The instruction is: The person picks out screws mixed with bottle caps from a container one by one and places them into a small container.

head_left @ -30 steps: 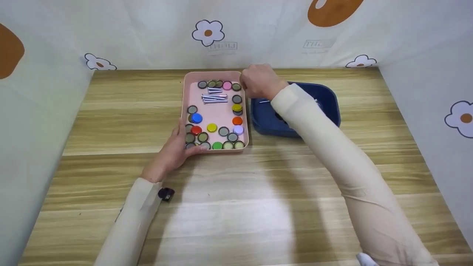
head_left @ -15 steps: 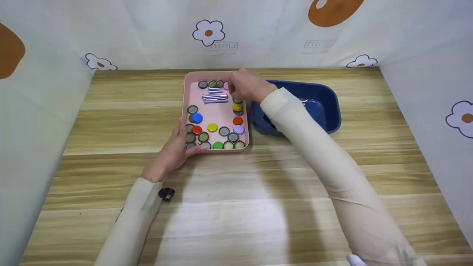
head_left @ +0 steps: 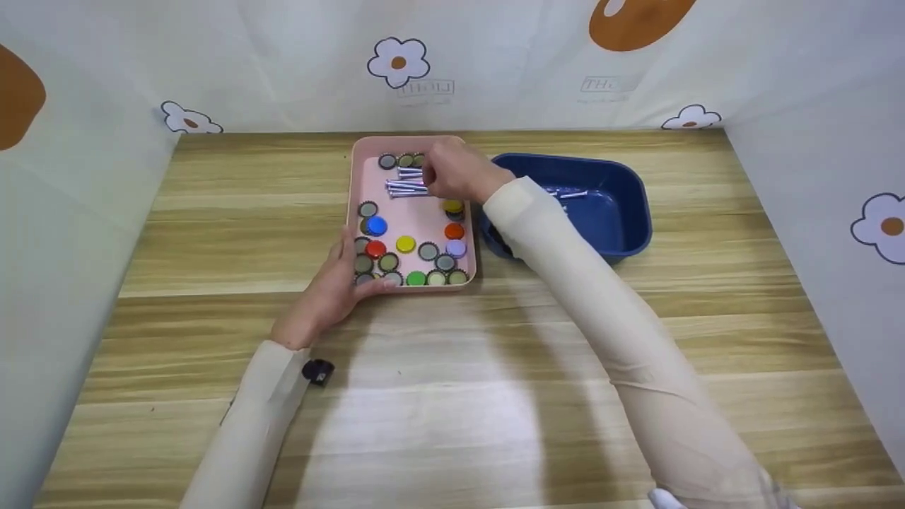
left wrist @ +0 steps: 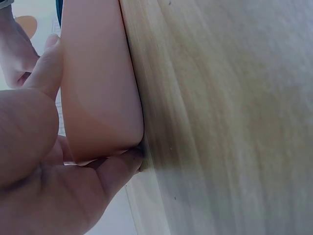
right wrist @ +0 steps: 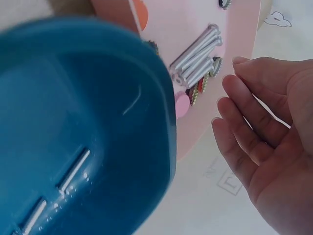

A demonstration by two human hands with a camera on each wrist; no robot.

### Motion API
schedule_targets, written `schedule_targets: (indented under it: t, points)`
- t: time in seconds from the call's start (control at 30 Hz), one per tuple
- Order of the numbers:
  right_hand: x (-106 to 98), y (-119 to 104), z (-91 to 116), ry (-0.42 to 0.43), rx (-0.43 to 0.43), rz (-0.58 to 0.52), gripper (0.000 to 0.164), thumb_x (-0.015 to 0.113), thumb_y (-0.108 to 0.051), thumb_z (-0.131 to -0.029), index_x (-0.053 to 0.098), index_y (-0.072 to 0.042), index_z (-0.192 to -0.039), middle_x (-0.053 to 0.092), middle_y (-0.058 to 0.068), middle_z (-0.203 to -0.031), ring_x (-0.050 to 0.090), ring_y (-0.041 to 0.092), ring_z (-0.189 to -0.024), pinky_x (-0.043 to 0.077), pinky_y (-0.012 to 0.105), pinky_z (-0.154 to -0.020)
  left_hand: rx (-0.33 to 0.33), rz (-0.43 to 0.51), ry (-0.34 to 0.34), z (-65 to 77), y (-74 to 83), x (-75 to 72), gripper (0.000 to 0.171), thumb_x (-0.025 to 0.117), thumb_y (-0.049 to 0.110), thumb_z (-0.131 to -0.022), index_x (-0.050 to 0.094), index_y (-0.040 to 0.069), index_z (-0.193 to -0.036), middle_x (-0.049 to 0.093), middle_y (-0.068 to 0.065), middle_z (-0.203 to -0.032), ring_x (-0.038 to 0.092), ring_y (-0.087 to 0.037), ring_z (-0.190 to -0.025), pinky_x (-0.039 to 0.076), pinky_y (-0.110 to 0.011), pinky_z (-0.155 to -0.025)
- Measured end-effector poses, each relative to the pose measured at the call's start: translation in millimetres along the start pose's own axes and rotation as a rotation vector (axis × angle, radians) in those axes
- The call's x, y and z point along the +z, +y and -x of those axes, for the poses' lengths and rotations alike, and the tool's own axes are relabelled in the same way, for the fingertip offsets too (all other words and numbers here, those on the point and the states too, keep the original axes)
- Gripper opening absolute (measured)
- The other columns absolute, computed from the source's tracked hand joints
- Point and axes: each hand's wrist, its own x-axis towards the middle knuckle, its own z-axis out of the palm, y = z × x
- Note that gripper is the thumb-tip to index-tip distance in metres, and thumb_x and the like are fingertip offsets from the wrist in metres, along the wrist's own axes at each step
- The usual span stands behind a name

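Pink tray (head_left: 413, 215) just beside blue bin (head_left: 583, 173), near left corner gripped between thumb and fingers of left hand (head_left: 327, 290); over far end, right hand (head_left: 461, 171), thumb and fingers loosely spread, near bundled bolts (right wrist: 199, 55) lying inside; bottle caps (head_left: 454, 231) mostly along edges.

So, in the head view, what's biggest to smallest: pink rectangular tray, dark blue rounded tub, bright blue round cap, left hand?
Pink tray and dark blue tub: too alike to rank
Left hand
Bright blue cap
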Motion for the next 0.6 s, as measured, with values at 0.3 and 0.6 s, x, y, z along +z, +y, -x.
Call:
schedule_targets:
  t: [0.3, 0.6]
  points:
    - [4.3, -4.4, -3.9, 0.023, 0.061, -0.147, 0.022, 0.067, -0.011, -0.095, 0.075, -0.008, -0.115, 0.068, 0.007, -0.117, 0.059, 0.022, -0.102, 0.057, 0.028, -0.094, 0.006, -0.017, -0.002, -0.7, -1.1, 0.1, 0.118, 0.071, 0.037, -0.092, -0.028, 0.024, -0.155, -0.001, -0.018, -0.169, 0.014, -0.035, -0.156, 0.01, -0.052, -0.128]
    - [2.7, -6.9, -4.8, 0.041, 0.161, -0.358, 0.024, 0.064, -0.008, -0.095, 0.072, -0.007, -0.118, 0.065, 0.007, -0.119, 0.057, 0.021, -0.1, 0.055, 0.026, -0.087, 0.022, -0.037, 0.013, -0.1, -0.6, 0.6, 0.118, 0.071, 0.038, -0.092, -0.027, 0.023, -0.156, -0.001, -0.018, -0.169, 0.014, -0.034, -0.156, 0.011, -0.053, -0.128]
